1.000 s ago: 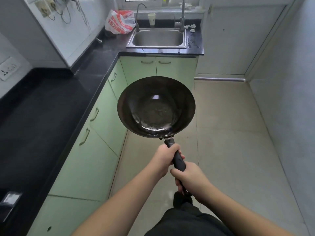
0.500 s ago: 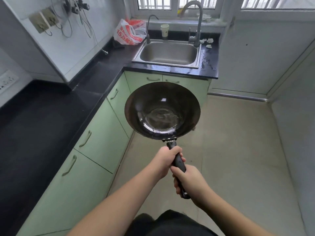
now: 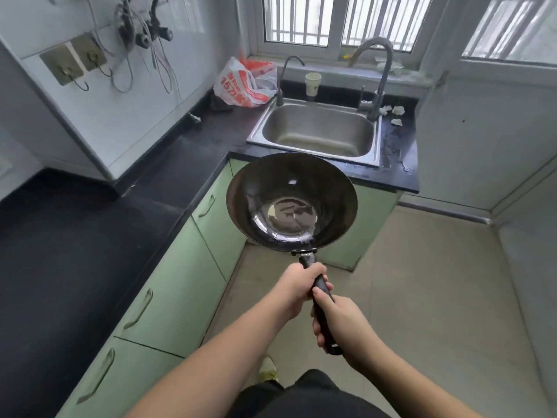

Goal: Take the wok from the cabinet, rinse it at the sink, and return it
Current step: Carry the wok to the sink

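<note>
Wok [image 3: 291,203] carried in mid-air by its long black handle [image 3: 322,306], bowl upward and roughly level, in front of the green base cabinets [image 3: 177,285] and short of the stainless sink [image 3: 316,131]. Left hand [image 3: 297,289] wraps the handle close to the bowl; right hand [image 3: 340,324] wraps it nearer the butt end, both fingers and thumbs curled round the grip, so neither hand is free. A glossy patch at the bottom of the bowl reads as wetness or reflected window light; which one cannot be told. Judged stage: transport toward the sink, rinsing not yet begun at the tall faucet [image 3: 378,76], under which the basin stands bare. Likely faults from here: the far rim of the wok striking the black countertop [image 3: 388,176] edge if the bowl is not lifted high enough on approach; the rim catching the faucet neck or the smaller tap [image 3: 284,76] when lowered into the basin; the paper cup [image 3: 313,83] behind the basin being knocked over by a wide swing. Water spots already on the counter to the right of the sink suggest splashing, and a wet handle could twist in the grip, since the weight sits far ahead of both hands.
</note>
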Demonstrator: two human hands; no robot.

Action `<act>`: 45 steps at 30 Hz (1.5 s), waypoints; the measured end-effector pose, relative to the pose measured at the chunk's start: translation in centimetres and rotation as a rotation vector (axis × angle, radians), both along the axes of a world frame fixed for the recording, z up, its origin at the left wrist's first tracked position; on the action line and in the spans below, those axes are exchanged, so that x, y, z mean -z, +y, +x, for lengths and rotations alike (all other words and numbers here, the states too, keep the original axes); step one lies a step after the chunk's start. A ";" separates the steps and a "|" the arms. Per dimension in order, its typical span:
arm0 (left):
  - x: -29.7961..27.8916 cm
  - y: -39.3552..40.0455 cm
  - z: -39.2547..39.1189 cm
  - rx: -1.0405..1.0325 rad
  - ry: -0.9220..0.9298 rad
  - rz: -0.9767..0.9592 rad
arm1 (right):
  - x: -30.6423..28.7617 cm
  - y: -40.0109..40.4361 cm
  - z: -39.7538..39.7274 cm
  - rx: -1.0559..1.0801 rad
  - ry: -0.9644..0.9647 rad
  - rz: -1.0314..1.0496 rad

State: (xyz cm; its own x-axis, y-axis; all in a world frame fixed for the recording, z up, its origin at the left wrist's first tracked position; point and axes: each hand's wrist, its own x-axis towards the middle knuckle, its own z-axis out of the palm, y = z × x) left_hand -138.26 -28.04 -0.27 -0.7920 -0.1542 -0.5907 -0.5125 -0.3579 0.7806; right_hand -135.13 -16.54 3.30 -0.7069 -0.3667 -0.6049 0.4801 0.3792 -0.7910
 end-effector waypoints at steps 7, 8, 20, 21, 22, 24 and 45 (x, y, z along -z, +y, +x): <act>-1.6 -5.0 -8.4 0.044 0.054 -0.012 | -1.3 -5.0 -7.4 0.074 0.024 -0.015; -1.9 -5.3 -9.5 0.052 0.065 -0.015 | -1.5 -5.4 -8.4 0.085 0.025 -0.022; -1.6 -4.0 -25.9 0.045 0.045 -0.080 | -0.5 -4.4 -25.3 0.132 -0.053 -0.074; -1.7 -3.5 -27.3 0.032 0.039 -0.086 | -0.4 -4.1 -26.8 0.120 -0.060 -0.078; -1.7 -3.1 -28.6 0.019 0.030 -0.085 | -0.4 -3.7 -28.2 0.114 -0.067 -0.077; -1.8 -2.5 -30.9 -0.008 0.008 -0.073 | -0.5 -3.0 -30.8 0.109 -0.083 -0.075; 0.8 -7.0 -44.8 -0.002 -0.132 -0.058 | 1.3 -7.8 -45.3 0.198 -0.204 -0.056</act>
